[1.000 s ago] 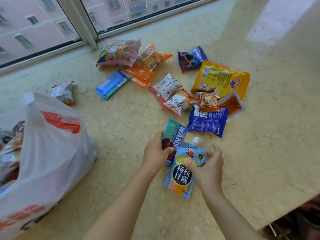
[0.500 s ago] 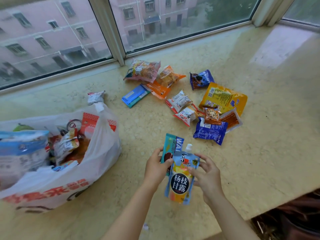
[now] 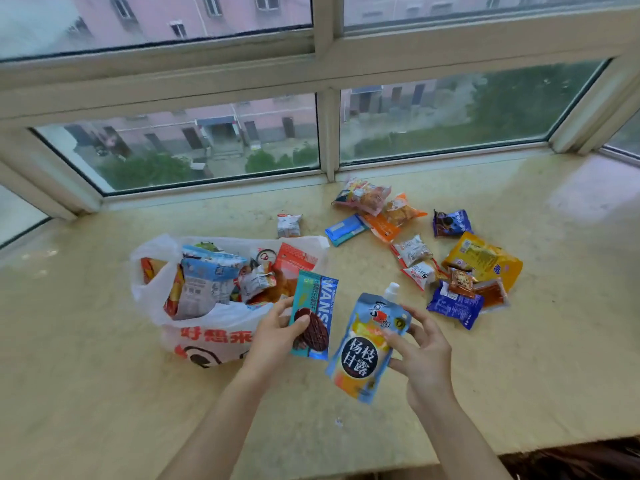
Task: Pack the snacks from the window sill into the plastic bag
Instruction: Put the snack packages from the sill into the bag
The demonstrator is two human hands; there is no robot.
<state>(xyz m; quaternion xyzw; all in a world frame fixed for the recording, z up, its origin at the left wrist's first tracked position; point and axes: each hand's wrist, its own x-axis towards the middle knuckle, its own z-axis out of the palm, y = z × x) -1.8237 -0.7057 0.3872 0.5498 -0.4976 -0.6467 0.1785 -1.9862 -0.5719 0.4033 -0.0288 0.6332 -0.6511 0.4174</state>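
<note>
Left hand: the left hand (image 3: 277,336) is gripping a teal cookie packet (image 3: 313,318) just left of the frame's centre, thumb curled over its front, fingers behind it, holding it upright just beside the bag's mouth.
Right hand: the right hand (image 3: 420,351) is pinching a blue spouted drink pouch (image 3: 367,348) at its right edge, thumb on the front and the other fingers spreading behind; the pouch is hanging tilted, white cap uppermost.
Plastic bag: the white plastic bag (image 3: 204,336) with red lettering is lying open on the window sill (image 3: 86,358), left of centre, already holding several packets.
Snacks on the sill: a loose cluster is lying at right of centre, among it a yellow packet (image 3: 485,261), a dark blue packet (image 3: 453,306), a purple cookie packet (image 3: 452,223), an orange packet (image 3: 403,209) and a flat blue bar (image 3: 346,230).
Stray packet: 1 small white packet (image 3: 289,225) is lying apart, just above the bag.
Window: the window frame (image 3: 323,133) is filling the upper half of the frame.
</note>
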